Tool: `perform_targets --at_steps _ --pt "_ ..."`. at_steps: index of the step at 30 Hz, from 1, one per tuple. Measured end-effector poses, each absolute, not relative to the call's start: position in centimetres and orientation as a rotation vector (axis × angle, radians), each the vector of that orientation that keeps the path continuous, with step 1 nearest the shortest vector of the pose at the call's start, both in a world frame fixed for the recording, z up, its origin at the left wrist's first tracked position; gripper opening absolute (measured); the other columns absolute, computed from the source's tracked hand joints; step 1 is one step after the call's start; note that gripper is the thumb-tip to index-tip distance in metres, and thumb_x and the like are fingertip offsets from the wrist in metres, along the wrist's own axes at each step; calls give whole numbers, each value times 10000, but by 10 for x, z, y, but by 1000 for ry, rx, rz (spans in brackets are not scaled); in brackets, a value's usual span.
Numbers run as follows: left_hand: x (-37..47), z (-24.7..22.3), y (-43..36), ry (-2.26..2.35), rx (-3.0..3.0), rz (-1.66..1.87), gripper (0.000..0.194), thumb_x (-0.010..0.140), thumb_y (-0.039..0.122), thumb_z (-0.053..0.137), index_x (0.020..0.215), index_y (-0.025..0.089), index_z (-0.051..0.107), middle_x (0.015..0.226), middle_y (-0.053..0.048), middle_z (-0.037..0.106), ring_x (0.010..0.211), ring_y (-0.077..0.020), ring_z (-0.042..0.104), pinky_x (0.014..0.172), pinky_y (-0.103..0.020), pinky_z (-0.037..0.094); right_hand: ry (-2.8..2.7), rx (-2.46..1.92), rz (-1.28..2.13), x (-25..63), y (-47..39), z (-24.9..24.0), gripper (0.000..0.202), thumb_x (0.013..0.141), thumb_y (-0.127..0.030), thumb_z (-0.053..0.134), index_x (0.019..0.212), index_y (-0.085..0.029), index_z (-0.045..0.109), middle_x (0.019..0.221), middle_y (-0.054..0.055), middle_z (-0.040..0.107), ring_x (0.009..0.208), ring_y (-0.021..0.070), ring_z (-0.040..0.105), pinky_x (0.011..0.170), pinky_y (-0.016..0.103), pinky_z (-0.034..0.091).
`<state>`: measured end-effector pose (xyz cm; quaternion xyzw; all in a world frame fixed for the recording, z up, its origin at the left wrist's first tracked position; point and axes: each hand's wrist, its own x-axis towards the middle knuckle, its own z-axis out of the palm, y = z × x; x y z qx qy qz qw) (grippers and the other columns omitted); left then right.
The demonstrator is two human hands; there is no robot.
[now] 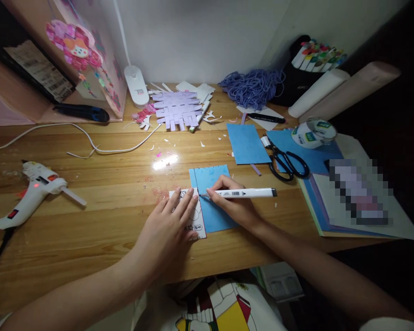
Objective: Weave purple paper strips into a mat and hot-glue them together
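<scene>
My right hand (232,200) grips a white marker (248,192), its tip against a piece of blue paper (215,220) on the desk. A dark line runs down near that paper's left side, and small marks show along its top edge. Lying flat, my left hand (170,220) presses a white card (200,227) with black drawings and a red edge. The card overlaps the left part of the blue paper, and its right edge lies by the marker tip. My left fingers are stretched out and cover much of the card.
A hot glue gun (34,191) with a red light lies at left. Black-handled scissors (288,161), another blue sheet (248,143) and a tape roll (313,133) are at right. Behind are a woven purple paper piece (177,109), blue-purple cord (251,87) and a marker holder (296,82).
</scene>
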<state>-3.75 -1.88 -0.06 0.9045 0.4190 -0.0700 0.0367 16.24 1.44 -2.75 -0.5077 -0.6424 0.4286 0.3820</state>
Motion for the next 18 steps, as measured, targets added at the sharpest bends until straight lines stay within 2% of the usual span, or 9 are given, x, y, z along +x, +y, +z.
perform_targets --at_steps 18 --pt "-37 6 -17 1259 2786 -241 717 874 509 509 1446 142 278 1507 -71 278 1335 -312 322 1037 -437 369 -1768 -1325 1081 167 12 -26 248 831 -327 604 655 -196 488 580 -48 488 533 99 421 494 224 319"
